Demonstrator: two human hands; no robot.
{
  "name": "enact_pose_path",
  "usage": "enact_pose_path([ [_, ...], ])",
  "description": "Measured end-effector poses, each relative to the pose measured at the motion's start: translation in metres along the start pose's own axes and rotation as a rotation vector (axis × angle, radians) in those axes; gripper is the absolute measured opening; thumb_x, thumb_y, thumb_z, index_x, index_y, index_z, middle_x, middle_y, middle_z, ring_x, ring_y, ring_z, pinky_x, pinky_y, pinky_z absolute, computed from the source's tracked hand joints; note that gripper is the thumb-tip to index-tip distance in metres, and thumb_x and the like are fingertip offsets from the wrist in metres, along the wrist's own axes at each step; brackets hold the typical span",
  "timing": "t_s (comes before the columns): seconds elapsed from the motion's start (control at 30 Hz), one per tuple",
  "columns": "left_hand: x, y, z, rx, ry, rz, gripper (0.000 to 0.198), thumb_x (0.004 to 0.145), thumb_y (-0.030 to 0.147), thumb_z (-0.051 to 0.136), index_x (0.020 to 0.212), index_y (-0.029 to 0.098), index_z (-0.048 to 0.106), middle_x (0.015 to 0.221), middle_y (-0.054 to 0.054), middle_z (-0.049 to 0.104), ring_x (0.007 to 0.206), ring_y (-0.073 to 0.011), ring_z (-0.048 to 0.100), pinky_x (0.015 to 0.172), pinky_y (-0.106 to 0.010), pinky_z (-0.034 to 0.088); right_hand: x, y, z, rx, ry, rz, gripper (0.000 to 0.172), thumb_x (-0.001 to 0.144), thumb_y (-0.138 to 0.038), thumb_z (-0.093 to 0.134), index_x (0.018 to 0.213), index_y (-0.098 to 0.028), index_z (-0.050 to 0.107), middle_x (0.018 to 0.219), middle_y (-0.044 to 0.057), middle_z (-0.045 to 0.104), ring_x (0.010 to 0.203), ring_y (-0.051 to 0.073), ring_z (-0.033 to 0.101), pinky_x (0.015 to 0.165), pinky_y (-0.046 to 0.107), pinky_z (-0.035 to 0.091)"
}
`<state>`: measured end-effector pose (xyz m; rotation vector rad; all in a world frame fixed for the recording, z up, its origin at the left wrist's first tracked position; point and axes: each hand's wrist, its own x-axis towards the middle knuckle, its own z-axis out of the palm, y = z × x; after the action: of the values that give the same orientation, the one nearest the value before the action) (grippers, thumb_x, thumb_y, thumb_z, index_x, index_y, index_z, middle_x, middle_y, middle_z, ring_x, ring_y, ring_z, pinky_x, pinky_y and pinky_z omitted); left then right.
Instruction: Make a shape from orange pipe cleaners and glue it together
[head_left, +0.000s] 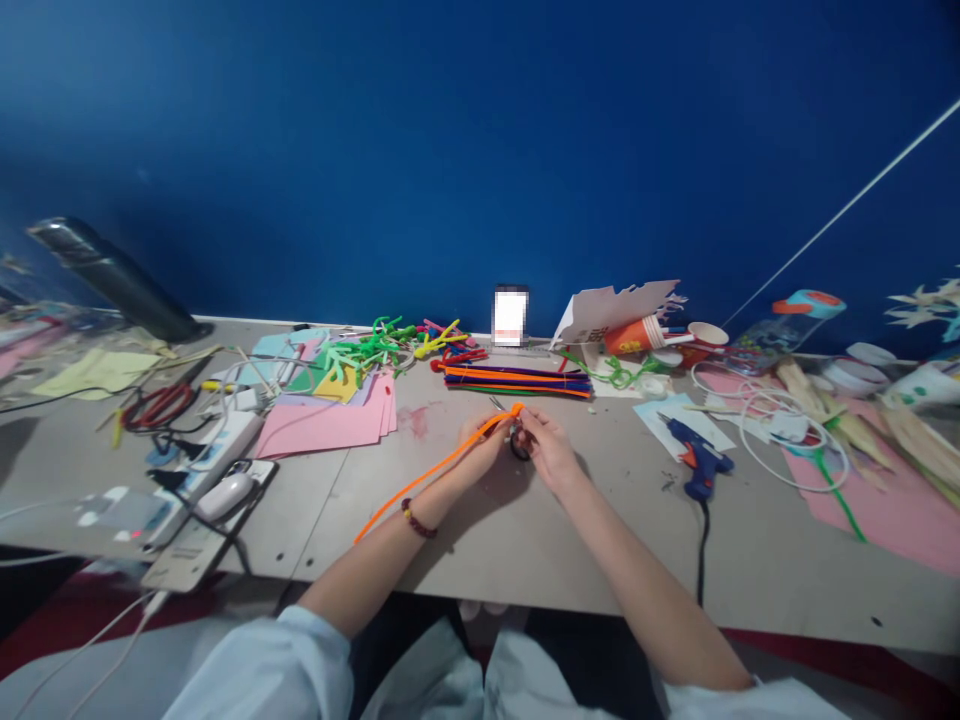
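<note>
"Where is the orange pipe cleaner held?"
"Above the worktop; its bunched end is pinched by the fingers of the left hand and right hand."
"And its tail?"
"That is trailed alongside the left forearm. Dark-handled scissors are partly hidden by the hands."

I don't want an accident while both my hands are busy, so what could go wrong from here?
The scissors are right by your left hand and right hand at the orange pipe cleaner, so a slip might nick a finger.
The glue gun's cord runs to the table's front edge; snagging it could drag the gun.
The phone sits at that edge, so a tug on its cable might pull it off.
</note>
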<state>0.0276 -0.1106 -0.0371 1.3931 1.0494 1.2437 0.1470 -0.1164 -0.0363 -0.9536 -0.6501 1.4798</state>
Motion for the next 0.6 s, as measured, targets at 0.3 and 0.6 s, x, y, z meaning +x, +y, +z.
enact_pose_path([
  [0.3, -0.005, 0.005, 0.003, -0.147, 0.029, -0.174, 0.027, 0.075, 0.042, 0.064, 0.068, 0.016, 0.062, 0.048, 0.003, 0.049, 0.047, -0.0083, 0.045, 0.048, -0.023, 0.038, 0.002, 0.008, -0.002, 0.047, -0.034, 0.007, 0.037, 0.056, -0.046, 0.081, 0.074, -0.019, 0.064, 0.058, -0.005, 0.057, 0.049, 0.008, 0.048, 0.05, 0.022, 0.039],
  [0.6, -0.005, 0.015, 0.006, -0.296, 0.027, -0.218, 0.028, 0.065, 0.041, 0.071, 0.067, 0.013, 0.065, 0.048, 0.003, 0.052, 0.044, -0.0075, 0.044, 0.046, -0.022, 0.036, 0.0, 0.01, -0.001, 0.063, -0.086, -0.015, 0.035, 0.059, -0.045, 0.081, 0.072, -0.02, 0.062, 0.061, -0.005, 0.059, 0.053, 0.009, 0.05, 0.052, 0.024, 0.041],
])
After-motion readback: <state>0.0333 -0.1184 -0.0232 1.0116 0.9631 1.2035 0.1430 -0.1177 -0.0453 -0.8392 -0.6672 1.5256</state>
